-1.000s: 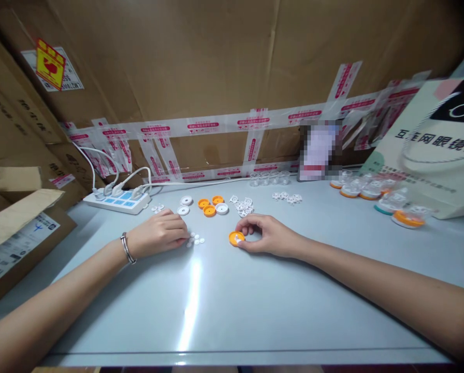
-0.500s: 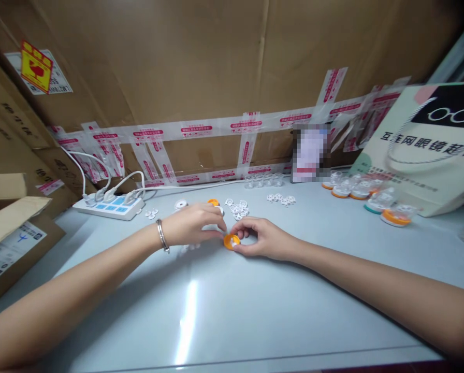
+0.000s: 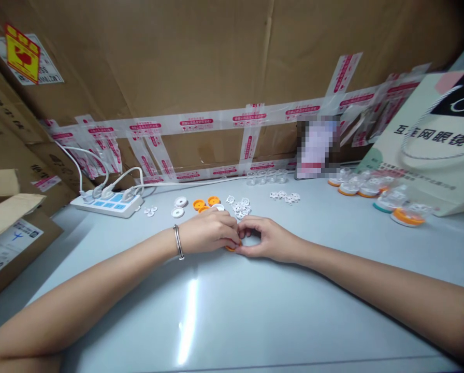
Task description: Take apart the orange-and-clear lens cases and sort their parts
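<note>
My right hand (image 3: 269, 238) pinches the edge of a small round orange plastic cap (image 3: 231, 249) just above the table. Over that cap, the fingers of my left hand (image 3: 212, 230) are bunched together, and their tips reach into it. They cover most of the cap, so whatever they hold there is hidden. Just beyond my hands lie white gear-like plastic parts (image 3: 241, 208). Beside these are more orange caps (image 3: 199, 205) and white round discs (image 3: 177, 212).
At the back left is a power strip (image 3: 107, 204) with plugged cables. Small white pieces (image 3: 150, 211) and white cut-out parts (image 3: 290, 197) lie farther out. Clear domes (image 3: 266, 177), a phone (image 3: 316, 147), assembled domed pieces (image 3: 408, 215) and a paper bag (image 3: 430, 145) stand behind and right.
My left hand has moved right and closed its fingers down over the orange cap. My right hand keeps its hold. The whole view has shifted slightly.
</note>
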### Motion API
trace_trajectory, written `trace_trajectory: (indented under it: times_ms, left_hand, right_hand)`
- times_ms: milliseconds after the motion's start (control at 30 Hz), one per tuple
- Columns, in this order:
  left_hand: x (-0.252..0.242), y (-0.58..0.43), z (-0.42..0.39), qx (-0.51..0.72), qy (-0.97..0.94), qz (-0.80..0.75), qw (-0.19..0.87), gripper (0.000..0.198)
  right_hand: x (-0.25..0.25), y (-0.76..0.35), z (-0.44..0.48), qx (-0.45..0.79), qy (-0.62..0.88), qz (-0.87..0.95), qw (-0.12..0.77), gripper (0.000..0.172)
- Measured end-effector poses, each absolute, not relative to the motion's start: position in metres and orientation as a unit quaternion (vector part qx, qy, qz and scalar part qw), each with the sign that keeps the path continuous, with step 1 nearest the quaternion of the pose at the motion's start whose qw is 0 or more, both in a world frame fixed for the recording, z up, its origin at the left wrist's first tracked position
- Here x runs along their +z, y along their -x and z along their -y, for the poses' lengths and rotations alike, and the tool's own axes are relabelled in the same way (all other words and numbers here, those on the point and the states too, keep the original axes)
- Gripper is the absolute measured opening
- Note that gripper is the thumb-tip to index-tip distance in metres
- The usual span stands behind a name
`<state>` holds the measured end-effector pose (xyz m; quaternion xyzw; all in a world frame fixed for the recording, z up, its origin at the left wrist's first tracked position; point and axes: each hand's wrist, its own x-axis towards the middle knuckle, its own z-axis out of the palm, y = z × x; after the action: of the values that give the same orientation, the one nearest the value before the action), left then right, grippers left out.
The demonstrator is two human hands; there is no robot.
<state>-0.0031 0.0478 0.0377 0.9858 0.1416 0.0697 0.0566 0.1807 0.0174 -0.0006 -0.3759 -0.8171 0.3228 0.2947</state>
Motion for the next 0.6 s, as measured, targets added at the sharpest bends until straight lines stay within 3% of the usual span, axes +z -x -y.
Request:
trace_trajectory:
  times_ms: [300, 500, 600]
  left_hand:
    - [0.0413, 0.0072, -0.0491, 0.024, -0.993, -0.035, -0.113, 0.028]
    - [0.0415, 0.0083, -0.0486, 0.004, -0.993, -0.016, -0.119, 0.031]
    - [0.034, 0.0067, -0.0488, 0.061, -0.994, -0.032, -0.087, 0.025]
  right_hand:
    - [-0.0002, -0.1801, -0.0169, 0.325, 0.376, 0.815, 0.3, 0.015]
    - [0.0001, -0.1802, -0.0175, 0.328, 0.371, 0.814, 0.303, 0.017]
    - [0.0009, -0.1801, -0.0172, 0.324, 0.372, 0.817, 0.3, 0.018]
